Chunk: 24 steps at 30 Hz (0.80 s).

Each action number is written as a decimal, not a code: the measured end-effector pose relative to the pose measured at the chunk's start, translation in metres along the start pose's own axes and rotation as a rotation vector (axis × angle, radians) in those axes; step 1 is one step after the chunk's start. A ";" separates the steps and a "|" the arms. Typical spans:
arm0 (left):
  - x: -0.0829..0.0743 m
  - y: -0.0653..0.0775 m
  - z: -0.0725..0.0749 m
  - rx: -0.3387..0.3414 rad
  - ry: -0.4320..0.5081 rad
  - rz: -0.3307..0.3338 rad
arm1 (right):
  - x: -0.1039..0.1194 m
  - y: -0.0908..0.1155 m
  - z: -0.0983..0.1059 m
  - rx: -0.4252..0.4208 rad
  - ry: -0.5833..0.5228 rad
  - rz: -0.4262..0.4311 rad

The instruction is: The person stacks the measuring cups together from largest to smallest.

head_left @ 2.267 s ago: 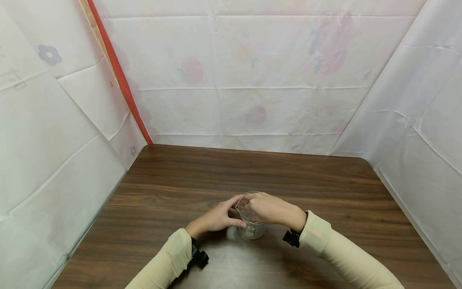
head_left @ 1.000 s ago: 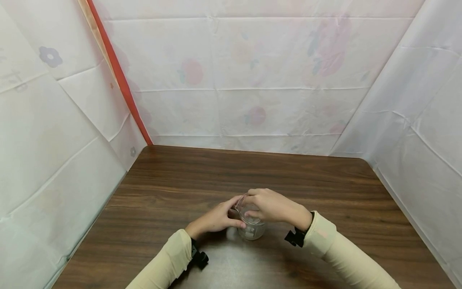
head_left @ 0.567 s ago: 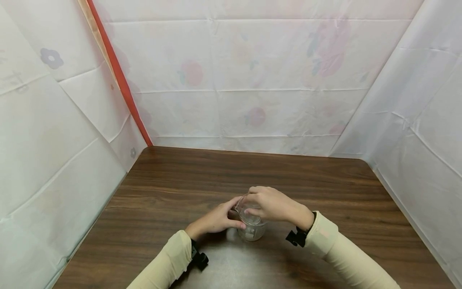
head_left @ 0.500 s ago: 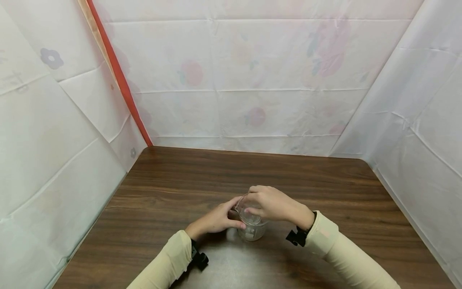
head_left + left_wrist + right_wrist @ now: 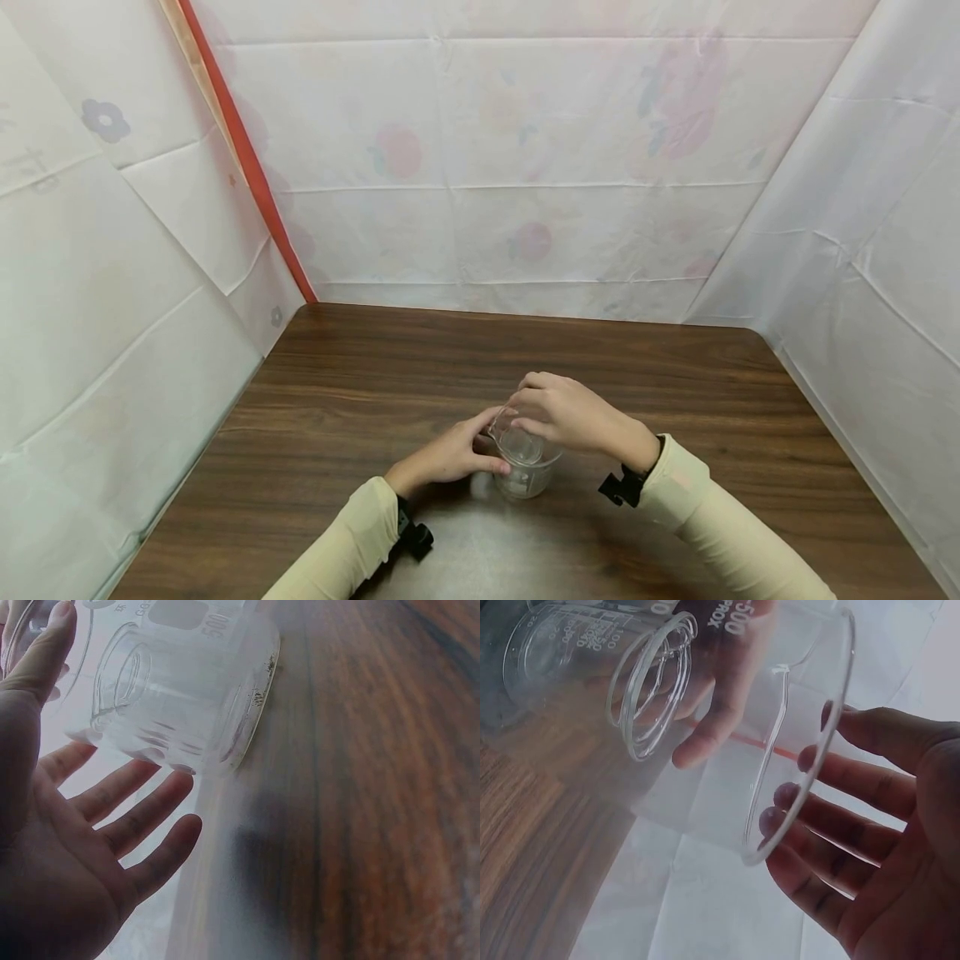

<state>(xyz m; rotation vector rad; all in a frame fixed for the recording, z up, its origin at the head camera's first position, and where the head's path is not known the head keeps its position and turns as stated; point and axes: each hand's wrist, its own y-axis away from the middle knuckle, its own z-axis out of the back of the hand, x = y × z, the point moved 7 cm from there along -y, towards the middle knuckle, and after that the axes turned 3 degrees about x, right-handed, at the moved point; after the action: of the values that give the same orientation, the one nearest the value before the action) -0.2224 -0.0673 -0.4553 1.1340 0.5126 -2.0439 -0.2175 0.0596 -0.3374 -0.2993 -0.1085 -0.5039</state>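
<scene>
A large clear glass beaker, marked 500, stands on the table. Inside it sits a smaller glass beaker with white graduations; several rims overlap in the wrist views, and I cannot tell whether a third vessel is nested there. My left hand holds the large beaker from its left side, thumb in front and fingers behind. In the left wrist view the fingertips touch the glass. My right hand is at the large beaker's mouth, fingers loosely bent by the rim, with nothing between them.
The brown wood-grain table extends around the beaker. White patterned sheets hang behind it and on both sides, with a red strip at the back left corner. Black camera mounts sit on both wrists.
My right hand has come up out of the large beaker, moving slightly up and right to its rim, and its fingers have spread. The left hand and the beaker stay put.
</scene>
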 end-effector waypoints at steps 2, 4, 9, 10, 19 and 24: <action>0.000 0.000 0.000 -0.003 -0.003 -0.004 | -0.001 0.000 0.002 -0.028 0.000 0.002; 0.000 0.000 0.000 -0.005 -0.007 -0.001 | -0.003 0.001 0.005 -0.051 -0.003 -0.001; 0.001 0.000 0.000 -0.014 -0.010 0.002 | -0.011 0.003 0.009 -0.078 -0.021 -0.048; 0.001 0.000 0.000 -0.016 -0.013 0.003 | -0.013 0.004 0.009 -0.081 -0.025 -0.067; 0.002 -0.001 -0.001 -0.021 -0.011 -0.008 | -0.036 0.013 0.010 -0.104 -0.079 -0.267; 0.001 -0.002 -0.001 -0.027 0.003 -0.021 | -0.047 0.018 0.010 -0.124 -0.084 -0.323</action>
<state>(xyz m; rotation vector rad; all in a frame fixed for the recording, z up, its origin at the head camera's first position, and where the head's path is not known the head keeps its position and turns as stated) -0.2240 -0.0662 -0.4570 1.1210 0.5538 -2.0474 -0.2493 0.0992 -0.3409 -0.4274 -0.2099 -0.8207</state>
